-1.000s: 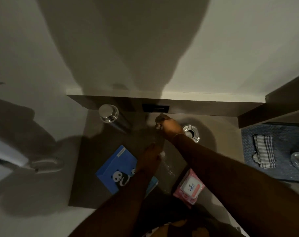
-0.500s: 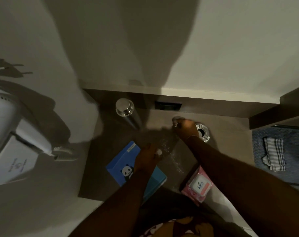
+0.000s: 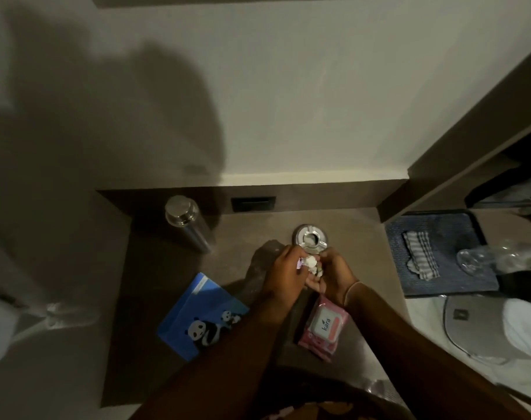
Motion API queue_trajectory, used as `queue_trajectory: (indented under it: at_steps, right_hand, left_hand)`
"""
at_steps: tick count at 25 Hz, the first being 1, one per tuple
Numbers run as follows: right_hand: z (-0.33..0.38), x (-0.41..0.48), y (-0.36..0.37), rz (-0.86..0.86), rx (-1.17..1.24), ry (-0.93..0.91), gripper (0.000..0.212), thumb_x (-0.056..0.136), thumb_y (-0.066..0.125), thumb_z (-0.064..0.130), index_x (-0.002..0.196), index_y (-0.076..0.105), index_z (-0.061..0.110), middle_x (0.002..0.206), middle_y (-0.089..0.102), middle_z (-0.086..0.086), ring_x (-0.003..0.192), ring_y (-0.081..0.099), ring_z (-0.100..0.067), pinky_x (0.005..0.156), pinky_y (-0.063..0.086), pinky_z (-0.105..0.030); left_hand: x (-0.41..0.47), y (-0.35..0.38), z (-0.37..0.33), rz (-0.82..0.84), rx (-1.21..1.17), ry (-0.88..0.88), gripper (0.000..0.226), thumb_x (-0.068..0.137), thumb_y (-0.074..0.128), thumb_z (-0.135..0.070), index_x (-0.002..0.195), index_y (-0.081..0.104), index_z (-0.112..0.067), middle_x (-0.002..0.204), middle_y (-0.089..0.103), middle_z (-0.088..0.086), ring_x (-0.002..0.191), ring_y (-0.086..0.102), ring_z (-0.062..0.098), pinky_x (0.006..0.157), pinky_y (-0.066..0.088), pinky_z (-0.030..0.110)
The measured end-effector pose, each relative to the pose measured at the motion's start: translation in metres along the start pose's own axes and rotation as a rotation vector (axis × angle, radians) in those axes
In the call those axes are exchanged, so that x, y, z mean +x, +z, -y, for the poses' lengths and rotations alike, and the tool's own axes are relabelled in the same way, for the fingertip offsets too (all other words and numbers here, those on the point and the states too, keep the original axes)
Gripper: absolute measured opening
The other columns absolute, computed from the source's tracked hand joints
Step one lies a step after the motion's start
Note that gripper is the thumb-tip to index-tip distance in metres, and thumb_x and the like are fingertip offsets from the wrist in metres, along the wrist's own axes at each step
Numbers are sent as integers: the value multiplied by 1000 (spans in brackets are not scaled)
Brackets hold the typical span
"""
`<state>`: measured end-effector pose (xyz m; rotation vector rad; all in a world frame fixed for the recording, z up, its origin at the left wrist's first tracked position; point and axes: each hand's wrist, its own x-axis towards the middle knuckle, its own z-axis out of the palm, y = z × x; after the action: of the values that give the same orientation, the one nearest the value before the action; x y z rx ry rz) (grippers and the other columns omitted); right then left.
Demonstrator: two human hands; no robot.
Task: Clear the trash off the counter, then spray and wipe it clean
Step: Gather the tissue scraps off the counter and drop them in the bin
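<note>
Both my hands meet over the middle of the brown counter [image 3: 155, 274], just in front of a round metal ashtray [image 3: 310, 235]. My left hand [image 3: 284, 275] and my right hand [image 3: 334, 275] together hold several small crumpled white paper scraps [image 3: 311, 263] between their fingers. The scraps sit partly in the right palm and are partly hidden by the fingers. White powdery specks lie on the counter to the left of my hands.
A steel bottle [image 3: 185, 221] stands at the back left. A blue panda notebook [image 3: 202, 318] lies front left, a pink wipes pack [image 3: 323, 324] under my right wrist. A blue mat [image 3: 440, 286] with a striped cloth [image 3: 418, 254] and a clear glass [image 3: 473, 259] sits right.
My right hand has come back from the rear of the counter and my left hand has moved right. The two hands now join with the scraps between them.
</note>
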<state>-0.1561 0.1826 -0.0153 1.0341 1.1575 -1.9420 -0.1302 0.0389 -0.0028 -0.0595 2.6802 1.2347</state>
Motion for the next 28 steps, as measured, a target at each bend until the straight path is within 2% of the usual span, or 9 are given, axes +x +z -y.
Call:
queue_trajectory:
  at_steps: [2,5,11,15,19,20,22,25,28]
  right_hand:
    - [-9,-13,-18,27,40,-15,38,94,49,38,93,78,13,90,75,-9,79,70,-22,79,58,-35]
    - [-18,-36,-46,20,156,-50,44,95,48,43,100,77,10,93,76,-13,81,72,-25,77,60,-34]
    - [-39,-60,-107,42,327,-60,46,82,63,42,114,69,10,99,71,-13,87,70,-26,77,59,-36]
    - [-53,-72,-143,49,413,-14,42,86,64,44,115,66,14,102,69,-10,90,69,-26,83,56,-36]
    - [-75,-102,-194,94,493,-31,36,90,59,41,91,73,7,84,74,-11,77,72,-24,77,55,-32]
    - [-81,-111,-213,85,532,-34,36,89,59,40,88,72,7,81,74,-12,74,72,-25,75,55,-32]
    - [-94,-124,-252,53,590,-36,40,94,54,38,82,72,4,77,72,-13,69,72,-26,75,51,-35]
    - [-113,-138,-306,39,556,-61,33,86,67,39,85,69,6,81,66,-13,79,65,-26,78,50,-35]
    - [-132,-147,-345,72,563,-98,34,84,72,37,92,70,5,91,65,-15,86,64,-27,84,51,-38]
  left_hand:
    - [-8,23,-5,81,-73,-4,17,96,64,-16,106,60,-29,114,65,-6,104,64,13,93,58,36]
    - [-22,47,-19,182,-66,108,12,95,65,-20,105,60,-25,114,67,-1,106,66,19,96,57,45]
    - [-57,82,-58,256,56,282,21,98,63,-21,119,64,-24,127,66,-4,117,65,18,102,54,34]
    - [-83,102,-78,278,191,387,29,97,61,-17,125,66,-22,131,62,-9,116,61,11,93,36,13]
    - [-117,156,-104,247,271,404,29,82,59,-20,109,70,-24,110,68,-8,101,71,17,90,52,26]
    - [-130,174,-112,244,307,454,30,84,58,-22,111,71,-24,111,70,-6,100,71,16,89,52,25]
    - [-154,196,-126,388,377,494,32,95,58,-26,127,67,-26,126,66,-8,115,62,13,95,44,23]
    - [-178,236,-137,433,447,581,37,96,57,-38,132,62,-32,137,59,-11,126,52,12,105,39,27]
    - [-199,272,-148,487,483,594,32,91,64,-35,122,67,-30,125,64,-9,118,58,14,99,47,28]
